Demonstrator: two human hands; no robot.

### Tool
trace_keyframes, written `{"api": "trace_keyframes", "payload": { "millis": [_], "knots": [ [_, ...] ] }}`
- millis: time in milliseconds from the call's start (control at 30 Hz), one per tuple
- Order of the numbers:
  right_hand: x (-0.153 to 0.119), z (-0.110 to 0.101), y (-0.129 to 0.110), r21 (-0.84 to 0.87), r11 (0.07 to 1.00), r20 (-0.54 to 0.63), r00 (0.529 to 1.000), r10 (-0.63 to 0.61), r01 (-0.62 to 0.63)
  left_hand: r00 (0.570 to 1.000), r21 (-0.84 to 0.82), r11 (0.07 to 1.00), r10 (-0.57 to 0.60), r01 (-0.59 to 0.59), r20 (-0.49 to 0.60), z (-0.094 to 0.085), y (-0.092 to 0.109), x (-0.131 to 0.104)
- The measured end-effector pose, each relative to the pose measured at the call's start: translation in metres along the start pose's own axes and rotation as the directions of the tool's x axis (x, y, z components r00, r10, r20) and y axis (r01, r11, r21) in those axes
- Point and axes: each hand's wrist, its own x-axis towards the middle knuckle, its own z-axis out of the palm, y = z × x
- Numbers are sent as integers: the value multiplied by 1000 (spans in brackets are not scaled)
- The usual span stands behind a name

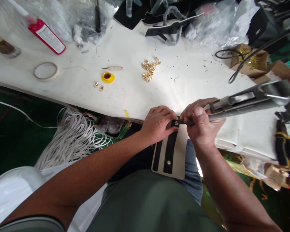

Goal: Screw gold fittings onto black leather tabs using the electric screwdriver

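A beige panel [181,154] with black straps hangs over the table's front edge, its lower part by my lap. My left hand [159,124] is closed on its upper end, fingers on top and thumb beside a black strap [171,145]. Round metal fittings show on this strap, one near my left thumb and one lower down. Wrapped in my right hand [203,125] is a grey inline power screwdriver [244,101] with a long lever. Its tip points left at the upper fitting; whether it touches cannot be made out.
Small gold-coloured metal fittings [149,69] lie piled mid-table. A yellow ring-shaped cap [108,77], an awl-like tool [114,68], a tape roll [45,71] and a red bottle [48,36] are leftward. Pliers [285,145] lie at right; a cable [256,53] hangs beside a carton [258,61].
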Motion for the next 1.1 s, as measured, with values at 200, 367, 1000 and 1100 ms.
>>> {"api": "trace_keyframes", "payload": {
  "millis": [200, 367, 1000, 1100],
  "knots": [
    [1, -1, 2, -4, 1000, 66, 998, -11, 11, 1000, 20, 1000, 11, -11, -19, 1, 0, -1],
    [2, -4, 5, 24, 1000, 114, 993, 3, -6, 1000, 22, 1000, -7, 7, -4, 1, 1, 0],
    [5, -8, 4, 55, 997, 148, 988, 48, -56, 999, -33, 999, 11, -13, -47, 3, -1, 1],
    [4, -6, 7, 69, 997, 141, 990, 30, -40, 998, -27, 1000, 13, -15, -54, 3, -1, 1]
  ]
}}
